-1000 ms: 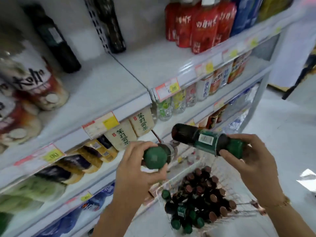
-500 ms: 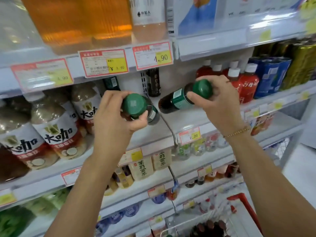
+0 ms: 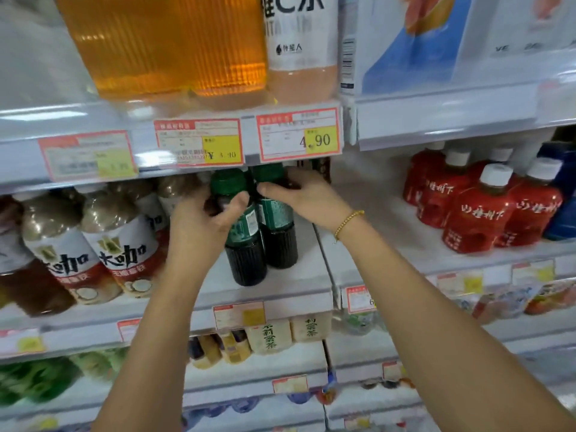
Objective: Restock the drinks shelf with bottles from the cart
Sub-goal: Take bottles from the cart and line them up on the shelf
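Observation:
Two dark bottles with green caps and green labels stand upright side by side on the white shelf (image 3: pixel 311 275) at the middle of the view. My left hand (image 3: pixel 199 226) grips the neck of the nearer left bottle (image 3: pixel 244 257). My right hand (image 3: pixel 307 198) holds the upper part of the right bottle (image 3: pixel 279 238), its fingers wrapped behind the neck. Both caps sit just under the price-tag rail of the shelf above. The cart is out of view.
Brown coffee bottles (image 3: pixel 121 244) crowd the shelf to the left, red tea bottles (image 3: pixel 477 213) to the right. Price tags (image 3: pixel 299 135) line the rail above, with orange drinks (image 3: pixel 168 45) on the top shelf. Small tea cartons (image 3: pixel 271 338) stand one shelf lower.
Both hands have brought the tilted bottles in from mid-air, turned them upright and set them down on the shelf. The view has moved closer to the shelf.

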